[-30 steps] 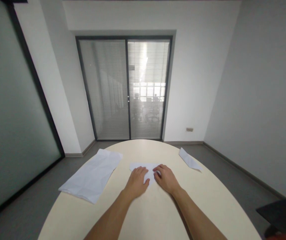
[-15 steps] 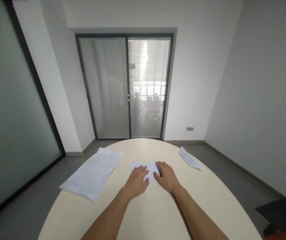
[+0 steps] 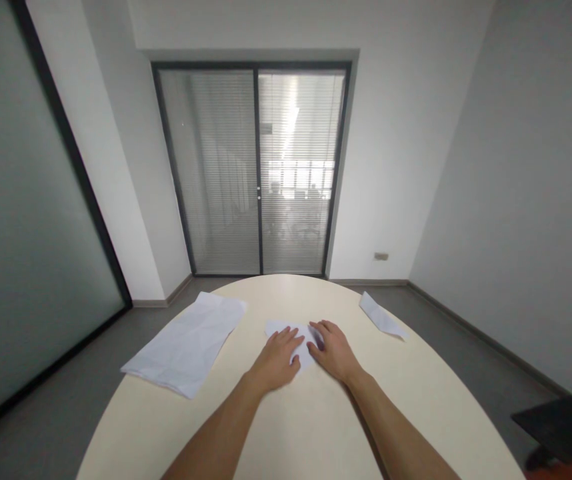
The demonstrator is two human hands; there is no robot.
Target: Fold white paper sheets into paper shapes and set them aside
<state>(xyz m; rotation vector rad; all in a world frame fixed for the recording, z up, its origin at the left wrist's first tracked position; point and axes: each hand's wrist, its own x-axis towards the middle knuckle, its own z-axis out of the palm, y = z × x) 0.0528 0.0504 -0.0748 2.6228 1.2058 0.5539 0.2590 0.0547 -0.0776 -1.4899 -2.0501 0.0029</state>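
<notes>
A small sheet of white paper lies on the table in front of me, between and partly under my hands. My left hand rests flat on its left part, fingers stretched out and thumb apart. At the paper's right side is my right hand, its fingers slightly bent and the thumb spread from them. A shaded, seemingly raised bit of paper shows in the gap between that thumb and the fingers. The paper's right edge is hidden under the right hand.
The pale round table carries a large stack of creased white paper at left and a narrow folded paper near its right rim. A dark chair-like object stands at lower right. Beyond is a glass door with blinds.
My left hand has slid slightly right, its fingers now reaching further over the paper. The fingers of my right hand have bent a little more. The view has shifted slightly.
</notes>
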